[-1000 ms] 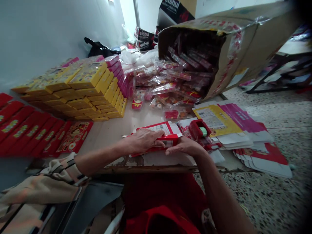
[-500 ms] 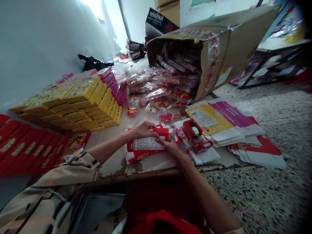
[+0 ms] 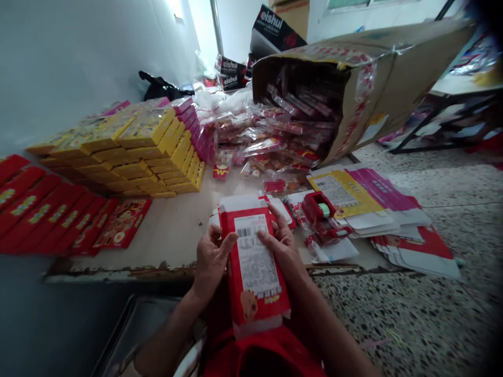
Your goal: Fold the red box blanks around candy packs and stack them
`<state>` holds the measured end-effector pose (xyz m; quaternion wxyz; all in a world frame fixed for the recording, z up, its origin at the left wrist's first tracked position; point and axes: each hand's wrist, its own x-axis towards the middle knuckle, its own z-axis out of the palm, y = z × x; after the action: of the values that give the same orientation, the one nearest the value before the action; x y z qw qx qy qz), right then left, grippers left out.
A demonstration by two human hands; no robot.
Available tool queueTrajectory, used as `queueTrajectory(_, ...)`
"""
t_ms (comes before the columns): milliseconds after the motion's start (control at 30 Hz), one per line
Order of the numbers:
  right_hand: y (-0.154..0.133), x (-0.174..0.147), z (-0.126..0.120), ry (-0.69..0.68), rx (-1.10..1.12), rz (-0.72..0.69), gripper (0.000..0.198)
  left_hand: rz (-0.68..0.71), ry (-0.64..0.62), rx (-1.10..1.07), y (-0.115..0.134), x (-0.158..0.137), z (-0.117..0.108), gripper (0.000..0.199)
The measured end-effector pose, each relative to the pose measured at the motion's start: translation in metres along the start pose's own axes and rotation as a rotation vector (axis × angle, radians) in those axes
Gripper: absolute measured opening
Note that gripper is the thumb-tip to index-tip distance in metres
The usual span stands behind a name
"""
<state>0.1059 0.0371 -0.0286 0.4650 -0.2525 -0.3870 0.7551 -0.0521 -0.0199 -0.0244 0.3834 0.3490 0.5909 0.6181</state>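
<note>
Between my hands is a red carton [image 3: 255, 262] with a white printed label facing up and white flaps at both ends. My left hand [image 3: 212, 254] grips its left edge, thumb over the front. My right hand [image 3: 283, 243] holds the right edge, thumb pressed on the label and fingers along the side. The carton is tilted, its lower end past the table's front edge and over my lap. Behind it, partly hidden, more red and white card lies on the table [image 3: 176, 230]. Right of my right hand sits a red tape dispenser [image 3: 318, 209] on plastic wrapping.
Stacked yellow boxes [image 3: 145, 141] and red boxes [image 3: 43, 209] stand at the left. A tipped cardboard carton [image 3: 369, 99] spills clear-wrapped packets [image 3: 263, 136] at the back. Flat yellow cartons [image 3: 346, 193] and red cartons [image 3: 428, 241] lie at the right edge.
The red carton has been lifted from the card on the table, turned from crosswise to lengthwise and brought nearer to me. My left hand has moved down to its left edge.
</note>
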Motion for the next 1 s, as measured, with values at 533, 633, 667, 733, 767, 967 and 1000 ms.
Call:
queueTrajectory(533, 0.007, -0.004, -0.030, 0.203, -0.582, 0.029, 0.038, -0.309, -0.184, -0.379, -0.035, 0.007, 0.003, 0.039)
queueTrajectory(633, -0.003, 0.000, -0.042, 0.090, -0.585, 0.043, 0.038, -0.291, -0.215, -0.384, -0.036, 0.016, 0.003, 0.051)
queueTrajectory(667, -0.006, -0.001, -0.046, 0.060, -0.589, 0.038, 0.033, -0.259, -0.242, -0.312, -0.035, 0.017, 0.002, 0.046)
queueTrajectory(733, -0.010, -0.004, -0.051, 0.043, -0.620, -0.003, 0.022, -0.140, -0.270, -0.121, -0.031, 0.016, -0.002, 0.029)
queueTrajectory(767, -0.011, -0.007, -0.051, 0.045, -0.644, -0.028, 0.019, -0.067, -0.274, -0.034, -0.029, 0.014, -0.004, 0.024)
queueTrajectory(967, -0.016, -0.010, -0.035, 0.107, -0.707, -0.033, 0.014, -0.121, -0.291, 0.038, -0.015, 0.014, -0.005, 0.026)
queueTrajectory(1000, -0.018, -0.008, -0.031, 0.126, -0.698, -0.012, 0.015, -0.183, -0.286, 0.011, -0.013, 0.016, -0.002, 0.025)
